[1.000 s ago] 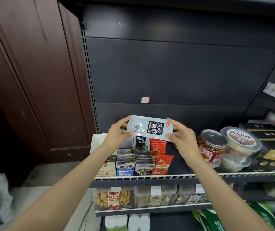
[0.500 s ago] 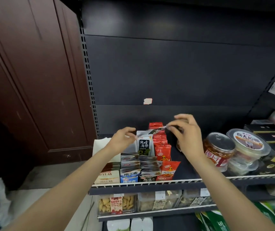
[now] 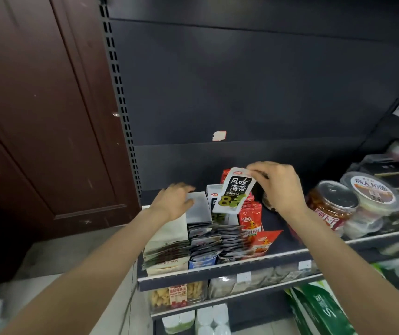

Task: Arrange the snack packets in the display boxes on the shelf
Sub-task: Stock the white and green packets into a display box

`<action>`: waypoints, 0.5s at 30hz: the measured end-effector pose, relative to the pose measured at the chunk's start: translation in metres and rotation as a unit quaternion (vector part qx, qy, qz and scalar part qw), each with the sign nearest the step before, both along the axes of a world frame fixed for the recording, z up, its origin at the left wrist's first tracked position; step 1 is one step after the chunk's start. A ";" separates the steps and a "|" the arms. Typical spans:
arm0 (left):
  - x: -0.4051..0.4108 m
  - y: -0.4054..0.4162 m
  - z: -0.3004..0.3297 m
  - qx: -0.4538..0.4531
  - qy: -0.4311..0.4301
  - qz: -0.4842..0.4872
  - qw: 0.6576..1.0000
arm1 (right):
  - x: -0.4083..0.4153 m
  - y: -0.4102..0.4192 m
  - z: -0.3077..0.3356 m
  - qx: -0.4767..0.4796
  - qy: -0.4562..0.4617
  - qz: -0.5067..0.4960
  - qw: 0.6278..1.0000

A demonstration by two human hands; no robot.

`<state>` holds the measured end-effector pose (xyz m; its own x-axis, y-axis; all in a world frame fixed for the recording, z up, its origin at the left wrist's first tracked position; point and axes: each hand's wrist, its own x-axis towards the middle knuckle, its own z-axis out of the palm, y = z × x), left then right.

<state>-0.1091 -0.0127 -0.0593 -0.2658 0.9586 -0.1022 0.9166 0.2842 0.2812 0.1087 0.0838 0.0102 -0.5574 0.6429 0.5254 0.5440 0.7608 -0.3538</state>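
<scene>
Hands at centre frame: our right hand (image 3: 278,187) pinches a seaweed packet (image 3: 234,191) by its top above the display box (image 3: 220,209); left hand (image 3: 173,201), fingers together, presses grey packets (image 3: 198,209).

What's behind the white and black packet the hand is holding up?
Behind the white and black packet, pinched by the right hand, stand red packets and another white packet in its display box. The packet hides most of them.
</scene>
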 end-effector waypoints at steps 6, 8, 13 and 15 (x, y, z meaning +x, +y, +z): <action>-0.010 0.009 -0.007 -0.059 -0.008 -0.019 0.998 | -0.011 0.003 0.005 0.001 -0.021 -0.012 1.000; -0.012 0.011 -0.011 -0.067 -0.020 -0.022 0.997 | -0.019 0.002 -0.003 -0.020 -0.069 -0.015 0.997; -0.015 0.012 -0.016 -0.066 -0.025 -0.024 0.997 | -0.029 0.004 -0.020 -0.065 -0.110 -0.024 0.992; -0.014 0.012 -0.015 -0.067 -0.027 -0.027 0.997 | -0.029 0.009 -0.017 -0.072 -0.117 -0.024 0.990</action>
<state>-0.1233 -0.0009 -0.0744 -0.2044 0.9481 -0.2438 0.9164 0.2729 0.2929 0.0802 0.0928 -0.0073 -0.6201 0.7301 0.2871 0.6577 0.6833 -0.3170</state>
